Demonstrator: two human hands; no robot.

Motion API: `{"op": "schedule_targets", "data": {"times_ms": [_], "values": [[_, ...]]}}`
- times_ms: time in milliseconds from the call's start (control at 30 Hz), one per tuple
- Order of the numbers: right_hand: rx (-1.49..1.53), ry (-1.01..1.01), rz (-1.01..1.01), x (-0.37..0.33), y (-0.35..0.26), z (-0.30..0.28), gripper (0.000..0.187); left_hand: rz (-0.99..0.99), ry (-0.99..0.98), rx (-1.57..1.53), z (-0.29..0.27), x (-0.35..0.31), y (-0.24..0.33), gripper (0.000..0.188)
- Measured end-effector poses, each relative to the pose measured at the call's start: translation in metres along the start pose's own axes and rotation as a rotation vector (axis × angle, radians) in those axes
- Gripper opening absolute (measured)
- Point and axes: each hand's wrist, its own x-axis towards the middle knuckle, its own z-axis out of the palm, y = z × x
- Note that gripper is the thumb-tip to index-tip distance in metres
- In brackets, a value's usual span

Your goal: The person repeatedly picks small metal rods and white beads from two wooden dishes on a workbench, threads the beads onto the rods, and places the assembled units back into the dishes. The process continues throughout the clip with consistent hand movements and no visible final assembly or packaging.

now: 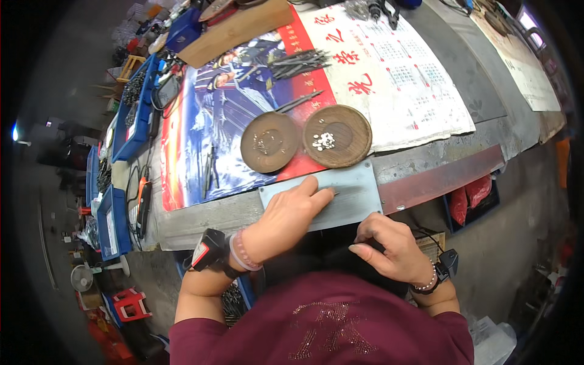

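Note:
My left hand (291, 210) rests over a pale grey metal plate (356, 188) at the table's front edge. Its fingers are pinched together, and a tiny dark tip (336, 193) shows beside the thumb; the rest of it is hidden. Just off the plate's front right corner is my right hand (394, 248), its fingers curled inward and whatever is in them out of sight. Beyond the plate stand two round brown wooden dishes. The left dish (250, 159) has a few thin bits in it, while the right dish (359, 125) holds a small heap of whitish pieces (323, 142).
Dark thin rods (299, 64) lie in a pile on a printed poster sheet (420, 109). A wooden block (237, 33) sits at the back left. Blue bins (112, 222) line the left side, near an orange-and-black tool (144, 204). A reddish strip (447, 179) runs along the front right edge.

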Motion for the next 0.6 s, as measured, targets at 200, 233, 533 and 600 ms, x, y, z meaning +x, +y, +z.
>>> {"op": "schedule_targets", "data": {"times_ms": [200,233,533,600], "values": [[-0.009,0.110,0.013,0.012,-0.003,0.035,0.016,-0.022,0.329,-0.968,0.027,-0.045,0.011,0.033],[0.008,0.160,-0.011,0.013,-0.003,0.041,0.015,-0.041,0.321,-1.145,0.031,-0.055,0.016,0.033],[-0.062,0.315,-0.199,0.027,-0.013,0.074,0.012,0.000,0.504,-1.530,0.054,-0.084,0.040,0.035],[-0.227,0.337,-0.197,0.025,-0.015,0.083,0.012,0.000,0.618,-1.446,0.065,-0.082,0.046,0.034]]}}
